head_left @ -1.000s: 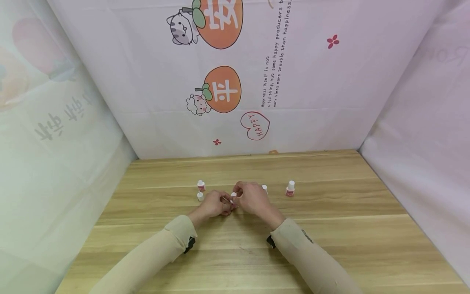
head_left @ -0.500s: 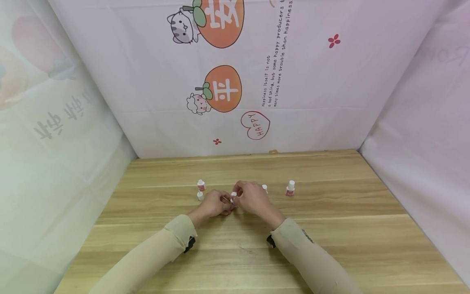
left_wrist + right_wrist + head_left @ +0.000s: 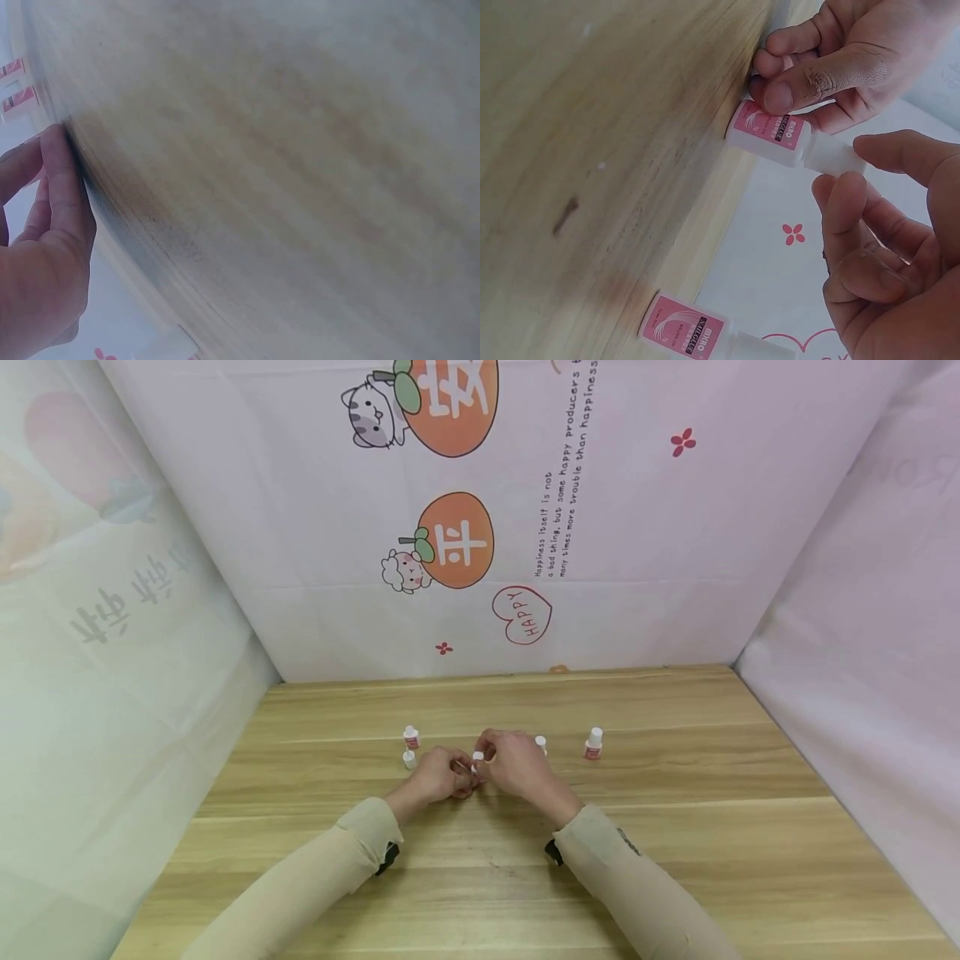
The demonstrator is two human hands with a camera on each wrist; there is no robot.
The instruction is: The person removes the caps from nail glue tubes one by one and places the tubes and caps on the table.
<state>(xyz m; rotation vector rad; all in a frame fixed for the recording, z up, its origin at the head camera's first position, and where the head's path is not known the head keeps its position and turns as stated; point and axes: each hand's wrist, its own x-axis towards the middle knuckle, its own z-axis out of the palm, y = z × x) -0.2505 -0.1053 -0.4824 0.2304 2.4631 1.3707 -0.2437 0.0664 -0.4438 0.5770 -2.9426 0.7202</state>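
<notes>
A small bottle point(image 3: 769, 133) with a pink label and white cap stands upright on the table between the two hands. My left hand point(image 3: 442, 775) holds the lower part of its body, with the thumb on the label in the right wrist view. My right hand point(image 3: 516, 765) pinches the bottle's white cap point(image 3: 835, 154) from above with thumb and fingertips. Another labelled bottle point(image 3: 684, 327) stands close by, and in the head view its white cap point(image 3: 541, 742) shows just behind my right hand. The left wrist view shows my left fingers but not the held bottle.
A capped bottle point(image 3: 593, 744) stands to the right. On the left another bottle point(image 3: 411, 737) stands behind a loose-looking white cap point(image 3: 408, 760). The wooden table point(image 3: 480, 877) is bounded by white printed cloth point(image 3: 637, 527) behind and at both sides.
</notes>
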